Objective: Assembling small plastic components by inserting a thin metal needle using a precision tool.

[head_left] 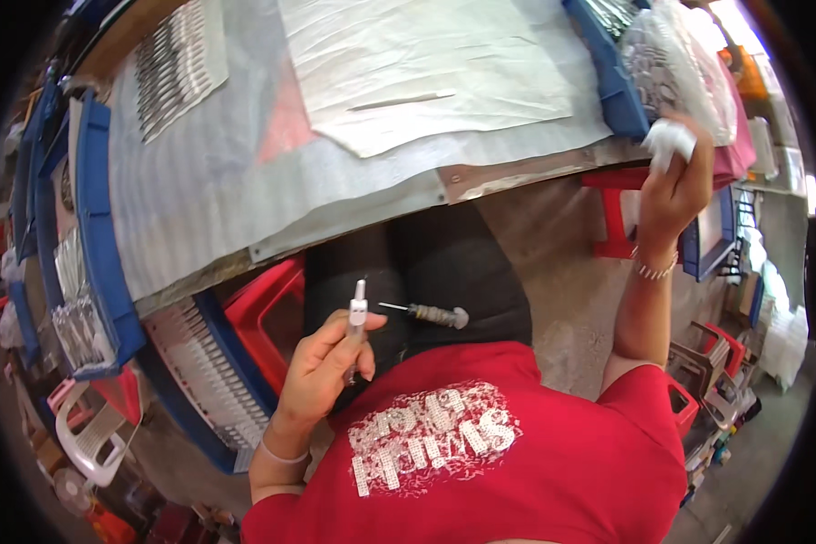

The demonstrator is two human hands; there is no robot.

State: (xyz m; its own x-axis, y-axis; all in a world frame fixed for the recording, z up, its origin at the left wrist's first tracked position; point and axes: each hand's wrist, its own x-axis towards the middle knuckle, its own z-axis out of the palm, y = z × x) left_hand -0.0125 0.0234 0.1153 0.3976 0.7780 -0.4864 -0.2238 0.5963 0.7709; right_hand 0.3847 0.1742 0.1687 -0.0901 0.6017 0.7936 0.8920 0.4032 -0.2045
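My left hand (325,367) is closed around a slim silvery metal piece (358,313) above my lap. Its narrow tip points away from me, and I cannot make out its exact kind. A screwdriver with a worn grey handle (440,315) lies across my dark trousers, its thin shaft ending close to my left fingers. Out at the far right, my right hand (673,192) grips a crumpled white cloth (671,142) in front of a plastic bag of metal parts (689,77), beside the blue bin (618,82).
White paper (480,54) covers the workbench, with one thin metal piece (401,102) on it. Rows of metal parts (177,63) lie at the far left. Blue trays (109,236) line the left edge; a red stool (618,213) stands under the bench at right.
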